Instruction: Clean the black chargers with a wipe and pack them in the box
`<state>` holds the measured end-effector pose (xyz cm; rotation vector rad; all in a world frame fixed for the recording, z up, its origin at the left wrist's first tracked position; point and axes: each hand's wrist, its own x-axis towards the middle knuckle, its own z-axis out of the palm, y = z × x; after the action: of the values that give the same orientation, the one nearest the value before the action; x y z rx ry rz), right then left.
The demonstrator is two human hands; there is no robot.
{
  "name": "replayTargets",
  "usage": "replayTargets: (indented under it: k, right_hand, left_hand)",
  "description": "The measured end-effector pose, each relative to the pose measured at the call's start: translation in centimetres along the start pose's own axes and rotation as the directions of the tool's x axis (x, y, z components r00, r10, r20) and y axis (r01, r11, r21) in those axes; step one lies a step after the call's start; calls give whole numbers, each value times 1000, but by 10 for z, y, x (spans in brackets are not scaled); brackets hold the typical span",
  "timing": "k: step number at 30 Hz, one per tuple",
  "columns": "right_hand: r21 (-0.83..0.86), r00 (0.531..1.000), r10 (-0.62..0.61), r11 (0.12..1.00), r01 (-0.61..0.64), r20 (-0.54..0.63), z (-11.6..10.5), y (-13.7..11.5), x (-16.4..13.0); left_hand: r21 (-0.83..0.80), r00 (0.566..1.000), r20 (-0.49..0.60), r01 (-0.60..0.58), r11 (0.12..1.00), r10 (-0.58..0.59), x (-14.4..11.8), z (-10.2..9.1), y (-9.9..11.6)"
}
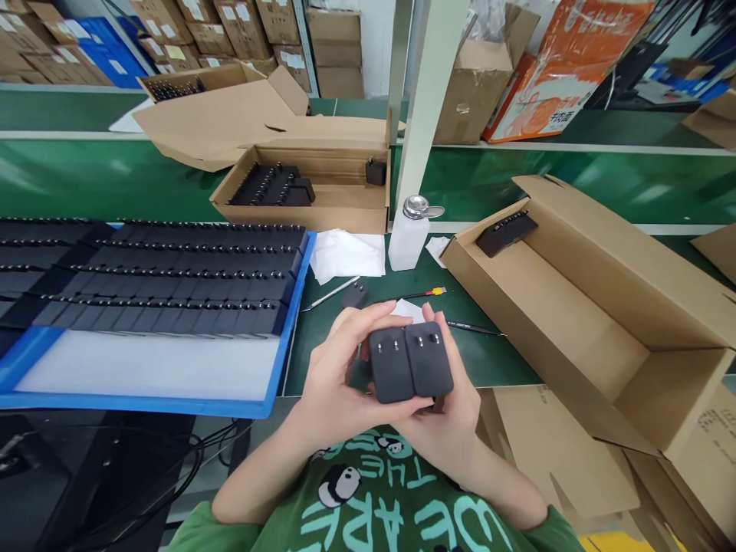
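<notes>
Two black power adapters sit side by side between my hands, just above the table's near edge. My left hand point(333, 376) grips the left adapter point(389, 366), whose folded prongs face up. My right hand point(454, 406) wraps around the right adapter point(429, 357) from behind and below. The two adapters touch along their inner edges. Another single black adapter point(355, 294) lies on the green table just beyond my fingers.
A blue tray point(290, 322) on the left holds several rows of black adapters. A large open cardboard box point(580, 307) lies right, with a few adapters in its far corner. Behind stand another open box point(350, 207), a white dispenser bottle point(409, 234), white cloths, tweezers and pens.
</notes>
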<state>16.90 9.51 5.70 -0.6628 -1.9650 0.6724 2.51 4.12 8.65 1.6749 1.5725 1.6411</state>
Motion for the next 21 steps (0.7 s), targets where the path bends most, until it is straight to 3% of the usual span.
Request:
replayTargets:
  k: [5, 8, 12, 17, 21]
  right_hand:
    - [7, 999, -20, 1000, 21, -24, -1, 2, -1]
    - [-30, 997, -38, 999, 36, -74, -1, 2, 0]
    - [-82, 989, -50, 996, 39, -138, 0, 1, 1]
    - [-109, 991, -51, 993, 37, -125, 1, 2, 4]
    - [-109, 983, -86, 992, 69, -160, 7, 4, 8]
  left_hand:
    - [55, 982, -10, -185, 981, 186, 2, -1, -4]
    - [84, 972, -21, -231, 969, 233, 3, -1, -5]
    - [112, 975, -25, -218, 970, 222, 3, -2, -3]
    - [114, 989, -5, -149, 982, 151, 2, -4, -1]
    - [175, 993, -52, -99, 979, 110, 1, 6, 1]
